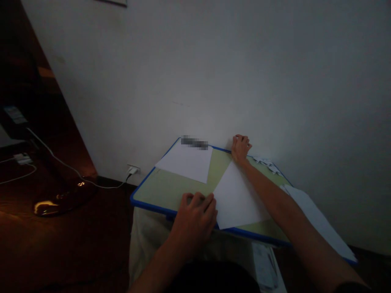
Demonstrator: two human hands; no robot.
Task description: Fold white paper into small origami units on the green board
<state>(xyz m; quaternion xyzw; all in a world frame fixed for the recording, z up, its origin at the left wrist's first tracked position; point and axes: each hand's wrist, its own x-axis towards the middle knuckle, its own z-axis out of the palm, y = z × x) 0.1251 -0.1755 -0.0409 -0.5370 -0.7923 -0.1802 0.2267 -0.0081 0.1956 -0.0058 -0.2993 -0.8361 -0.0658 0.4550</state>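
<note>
A white sheet of paper lies at an angle on the small table, which has a pale green top and a blue rim. Its left corner is beside my left hand, whose fingers are bent and slightly apart over the near part of the tabletop. My right hand is at the table's far edge by the wall, just past the sheet's far corner. Its fingers are loosely bent and apart, with nothing visible in them. My right forearm crosses over the sheet and hides part of it.
Another white sheet lies at the far left of the table. Small folded paper pieces sit at the far right edge, and a paper stack lies along the right side. A charger with a white cable is plugged into the wall.
</note>
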